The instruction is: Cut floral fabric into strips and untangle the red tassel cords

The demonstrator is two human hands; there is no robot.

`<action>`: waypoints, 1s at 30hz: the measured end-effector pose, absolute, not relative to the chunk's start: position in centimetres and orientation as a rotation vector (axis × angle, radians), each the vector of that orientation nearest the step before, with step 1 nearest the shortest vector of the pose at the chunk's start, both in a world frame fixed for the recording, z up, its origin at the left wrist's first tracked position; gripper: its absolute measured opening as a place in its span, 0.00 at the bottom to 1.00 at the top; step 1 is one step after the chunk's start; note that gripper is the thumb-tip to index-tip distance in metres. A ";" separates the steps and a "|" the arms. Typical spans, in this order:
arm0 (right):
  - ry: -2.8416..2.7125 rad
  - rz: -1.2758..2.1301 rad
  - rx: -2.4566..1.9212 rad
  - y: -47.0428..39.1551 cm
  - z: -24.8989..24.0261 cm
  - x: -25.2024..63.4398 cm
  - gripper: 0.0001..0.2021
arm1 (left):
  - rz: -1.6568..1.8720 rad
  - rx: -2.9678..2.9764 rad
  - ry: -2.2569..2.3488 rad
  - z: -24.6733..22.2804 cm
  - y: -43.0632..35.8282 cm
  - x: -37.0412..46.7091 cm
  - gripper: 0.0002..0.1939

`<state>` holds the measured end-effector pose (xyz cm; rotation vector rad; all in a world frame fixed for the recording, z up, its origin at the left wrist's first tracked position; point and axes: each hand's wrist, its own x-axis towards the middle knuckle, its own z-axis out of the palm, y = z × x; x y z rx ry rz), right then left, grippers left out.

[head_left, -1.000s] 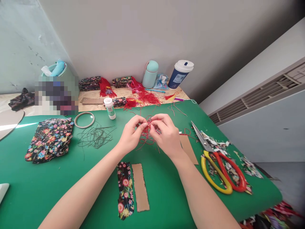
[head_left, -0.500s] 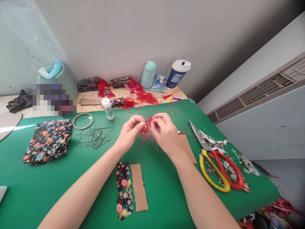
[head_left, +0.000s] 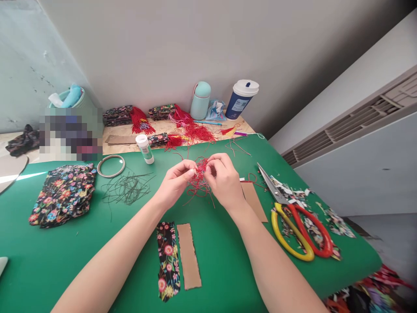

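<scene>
Above the green mat, my left hand and my right hand face each other, each with thumb and fingers pinched on red cord. Loose ends of the tangled red cord spread over the mat beneath them; the exact strand in each pinch is too small to make out. Closer to me lie a black floral fabric strip and a brown cardboard strip, side by side. Another cardboard piece is partly covered by my right wrist.
Large scissors with yellow and red handles lie at right among fabric scraps. Leftward are dark green cord, a tape roll, folded floral cloth and a glue stick. Behind stand a flask, a paper cup and red tassels.
The whole view has shifted slightly to the left. Both hands stay pinched on the red cord, with only small finger movement.
</scene>
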<state>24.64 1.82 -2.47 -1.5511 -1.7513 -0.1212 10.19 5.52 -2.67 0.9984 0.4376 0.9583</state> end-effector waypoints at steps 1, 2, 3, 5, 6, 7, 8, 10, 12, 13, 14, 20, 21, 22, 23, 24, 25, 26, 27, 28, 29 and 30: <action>-1.750 -0.107 -1.555 1.9 -2.6 24.8 0.06 | 0.955 0.993 0.436 -2.6 5.5 10.2 0.09; -1.746 -0.101 -1.562 2.0 -2.7 25.0 0.06 | 0.954 0.991 0.433 -2.6 5.5 10.1 0.09; -1.741 -0.104 -1.573 2.2 -2.9 25.3 0.06 | 0.954 0.993 0.430 -2.4 5.6 10.0 0.08; -1.697 -0.137 -1.616 2.6 -3.4 26.4 0.06 | 0.973 0.998 0.429 -2.0 5.7 9.7 0.09; -1.662 -0.153 -1.640 2.8 -3.6 27.0 0.07 | 0.997 0.994 0.438 -1.7 5.9 9.5 0.09; -1.612 -0.154 -1.664 3.0 -3.8 27.7 0.07 | 1.025 0.985 0.453 -1.3 6.0 9.4 0.09; -1.580 -0.131 -1.679 3.1 -4.0 28.2 0.07 | 1.054 0.971 0.472 -1.1 6.1 9.3 0.09; -1.570 -0.037 -1.683 3.2 -3.9 28.7 0.06 | 1.095 0.925 0.509 -0.7 6.3 9.2 0.09; -1.564 0.104 -1.674 3.0 -3.5 28.6 0.05 | 1.107 0.862 0.534 -0.6 6.3 9.3 0.10; -1.538 0.194 -1.671 2.8 -3.2 28.2 0.05 | 1.108 0.835 0.542 -0.6 6.3 9.4 0.10; -1.493 0.300 -1.667 2.6 -2.9 27.8 0.05 | 1.112 0.816 0.549 -0.7 6.3 9.6 0.11; -1.181 0.748 -1.490 2.0 -1.5 26.3 0.08 | 1.133 0.950 0.668 -1.6 6.2 9.9 0.09; -1.150 0.774 -1.439 2.1 -1.4 26.3 0.09 | 1.135 1.011 0.723 -1.7 6.2 9.9 0.08; -1.120 0.792 -1.392 2.1 -1.3 26.4 0.09 | 1.137 1.082 0.783 -1.9 6.2 9.9 0.08; -1.091 0.805 -1.352 2.1 -1.2 26.4 0.09 | 1.138 1.156 0.842 -2.0 6.2 10.0 0.07; -1.062 0.816 -1.321 2.2 -1.0 26.5 0.09 | 1.137 1.230 0.895 -2.2 6.2 10.1 0.06; -1.033 0.832 -1.298 2.2 -0.9 26.5 0.09 | 1.135 1.299 0.943 -2.4 6.2 10.2 0.05; -1.006 0.851 -1.277 2.1 -0.8 26.6 0.08 | 1.130 1.360 0.985 -2.6 6.2 10.4 0.04; -0.981 0.875 -1.258 2.1 -0.7 26.6 0.08 | 1.124 1.413 1.024 -2.7 6.1 10.5 0.04; -0.960 0.902 -1.240 2.1 -0.6 26.6 0.08 | 1.114 1.462 1.059 -2.9 6.1 10.7 0.03; -0.945 0.929 -1.226 2.1 -0.5 26.6 0.08 | 1.105 1.506 1.087 -3.0 6.1 10.8 0.03; -0.933 0.954 -1.214 2.1 -0.4 26.5 0.08 | 1.102 1.542 1.104 -3.1 6.1 10.9 0.03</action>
